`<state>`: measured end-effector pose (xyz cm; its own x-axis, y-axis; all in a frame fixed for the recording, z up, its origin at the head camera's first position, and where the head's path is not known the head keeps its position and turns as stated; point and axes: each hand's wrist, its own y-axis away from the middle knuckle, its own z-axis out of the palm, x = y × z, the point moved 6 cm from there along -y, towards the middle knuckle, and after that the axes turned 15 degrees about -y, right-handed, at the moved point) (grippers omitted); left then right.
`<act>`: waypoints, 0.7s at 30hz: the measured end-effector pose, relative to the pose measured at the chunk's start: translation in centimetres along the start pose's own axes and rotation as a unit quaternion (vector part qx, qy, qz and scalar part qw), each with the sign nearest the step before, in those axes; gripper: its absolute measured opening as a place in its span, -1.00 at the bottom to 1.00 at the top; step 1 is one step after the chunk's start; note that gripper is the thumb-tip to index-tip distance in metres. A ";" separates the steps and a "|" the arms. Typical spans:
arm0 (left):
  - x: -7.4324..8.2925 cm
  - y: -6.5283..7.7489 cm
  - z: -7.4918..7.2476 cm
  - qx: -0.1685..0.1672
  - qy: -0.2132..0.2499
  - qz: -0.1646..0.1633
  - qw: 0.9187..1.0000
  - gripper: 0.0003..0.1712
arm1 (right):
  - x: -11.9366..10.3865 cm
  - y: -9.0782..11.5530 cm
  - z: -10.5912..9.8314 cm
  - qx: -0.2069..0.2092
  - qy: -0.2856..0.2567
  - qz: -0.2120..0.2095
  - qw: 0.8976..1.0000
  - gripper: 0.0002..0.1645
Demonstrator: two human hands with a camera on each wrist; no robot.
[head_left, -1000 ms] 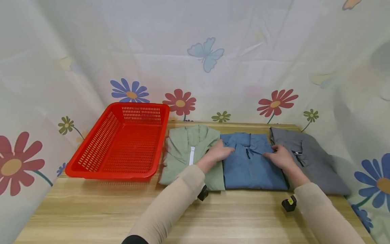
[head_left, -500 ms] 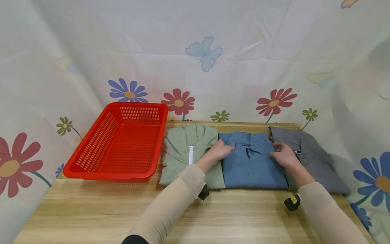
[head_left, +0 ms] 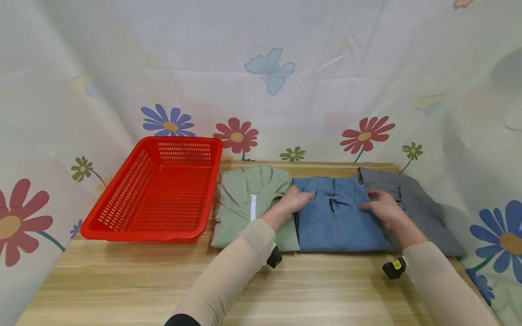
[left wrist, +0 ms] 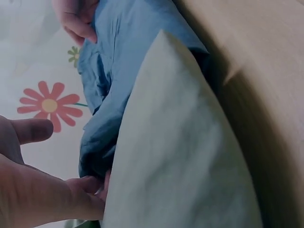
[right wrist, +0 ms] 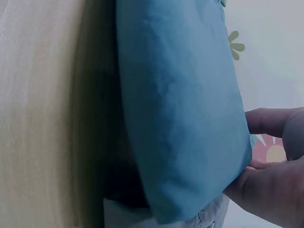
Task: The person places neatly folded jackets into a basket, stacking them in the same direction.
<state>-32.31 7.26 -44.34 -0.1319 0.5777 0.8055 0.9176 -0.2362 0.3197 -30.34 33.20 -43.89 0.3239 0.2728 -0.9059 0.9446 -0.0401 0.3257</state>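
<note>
A folded blue jacket [head_left: 340,226] with a dark zipper pull lies between a folded green jacket [head_left: 232,194] and a folded grey garment [head_left: 428,217]. At its left edge, my left hand [head_left: 291,201] has its fingers tucked between the blue and green cloth. The left thumb [left wrist: 35,130] sticks out straight, apart from the fabric in the left wrist view. My right hand [head_left: 383,208] holds the blue jacket's right edge, thumb on the cloth and fingers [right wrist: 242,185] at its side, partly hidden behind it.
A red plastic basket [head_left: 204,199] with slotted walls stands on the left of the wooden table [head_left: 163,271]. A flower-printed curtain [head_left: 195,90] hangs behind and on both sides.
My right hand has shifted slightly right along the blue jacket's edge, and the cloth there reaches a little further right. My left hand stays nearly in place. The head view has shifted slightly.
</note>
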 end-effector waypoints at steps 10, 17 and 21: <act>0.3 0.3 0.1 -0.017 0.015 0.003 1.000 -0.10 | -0.3 -0.2 0.1 -0.009 0.064 0.000 0.998 -0.07; -0.6 0.0 0.3 -0.018 0.037 -0.001 0.999 -0.14 | -0.1 0.1 0.1 -0.005 0.110 0.003 0.994 -0.06; -0.8 -0.2 0.1 -0.010 0.050 0.022 0.998 -0.23 | 0.1 0.0 -0.2 0.002 0.116 0.013 0.993 -0.08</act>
<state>-32.38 6.88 -45.10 -0.1291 0.4865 0.8641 0.9155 -0.2764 0.2924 -30.27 33.41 -43.89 0.3269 0.4866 -0.8101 0.9367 -0.0530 0.3462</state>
